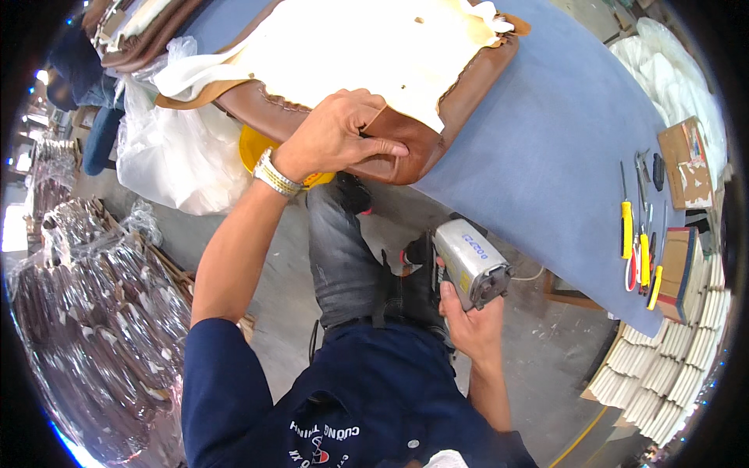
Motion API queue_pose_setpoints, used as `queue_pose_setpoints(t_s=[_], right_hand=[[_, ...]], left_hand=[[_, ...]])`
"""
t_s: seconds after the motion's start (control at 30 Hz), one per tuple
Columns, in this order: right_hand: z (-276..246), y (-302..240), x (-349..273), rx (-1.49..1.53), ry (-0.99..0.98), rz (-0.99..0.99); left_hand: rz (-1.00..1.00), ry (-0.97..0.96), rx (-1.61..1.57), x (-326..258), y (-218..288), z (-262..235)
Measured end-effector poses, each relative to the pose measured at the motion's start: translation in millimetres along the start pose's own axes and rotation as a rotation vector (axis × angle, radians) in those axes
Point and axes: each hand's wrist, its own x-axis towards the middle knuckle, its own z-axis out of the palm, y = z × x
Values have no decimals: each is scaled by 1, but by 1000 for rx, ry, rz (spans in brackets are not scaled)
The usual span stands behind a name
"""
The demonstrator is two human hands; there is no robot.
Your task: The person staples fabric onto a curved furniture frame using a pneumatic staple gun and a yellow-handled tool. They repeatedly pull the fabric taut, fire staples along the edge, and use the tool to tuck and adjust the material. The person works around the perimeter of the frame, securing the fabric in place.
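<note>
A brown leather cushion [476,76] lies upside down on the table's near edge, its pale underside [351,47] facing up and a stitched seam running round it. At its near corner my left hand [343,132] pinches a loose leather flap, the thumb pressed flat on the brown leather. Low over the floor, right of my legs, my right hand [472,324] grips a silver pneumatic staple gun [472,257]. The staple gun is apart from the cushion. Most of its handle is hidden by its body and my fingers.
Yellow-handled screwdrivers [626,230], pliers and other hand tools lie at the right of the blue-grey table [538,156], beside cardboard boxes [686,164]. A yellow round thing [251,148] and clear plastic sheeting [172,156] are left of the cushion. Plastic-wrapped brown pieces [94,327] stand at left.
</note>
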Motion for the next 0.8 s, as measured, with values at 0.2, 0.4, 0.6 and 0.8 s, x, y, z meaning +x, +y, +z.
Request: queue_pose_setpoints(t_s=[0.2, 0.4, 0.6, 0.8], right_hand=[[20, -11, 20, 106, -107, -157], [38, -30, 32, 288, -94, -32], [50, -38, 30, 90, -47, -81], [58, -52, 43, 61, 28, 21]], left_hand=[[-129, 260, -124, -8, 9, 21], [-186, 180, -63, 5, -4, 23], [-192, 131, -150, 12, -6, 20], [-233, 146, -208, 12, -2, 21]])
